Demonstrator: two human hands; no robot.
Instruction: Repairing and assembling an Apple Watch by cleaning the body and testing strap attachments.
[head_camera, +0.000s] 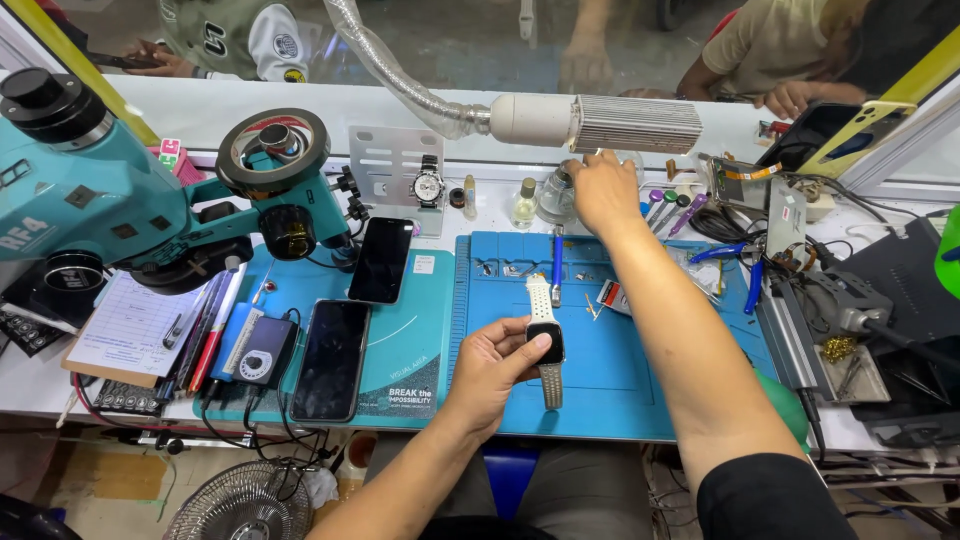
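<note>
Holding smartwatch (545, 338) in left hand (493, 366) over blue mat (620, 390), thumb pressed on dark screen, fingers curled round case; right hand (603, 190) reaching to glass bottle (556, 197) at bench back, finger grip hidden, cannot tell; likely fetching fluid; next calls for steady grasp; white perforated strap, square face.

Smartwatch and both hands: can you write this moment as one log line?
left hand: holds smartwatch over blue mat | right hand: reaches to clear bottle at bench back
</note>
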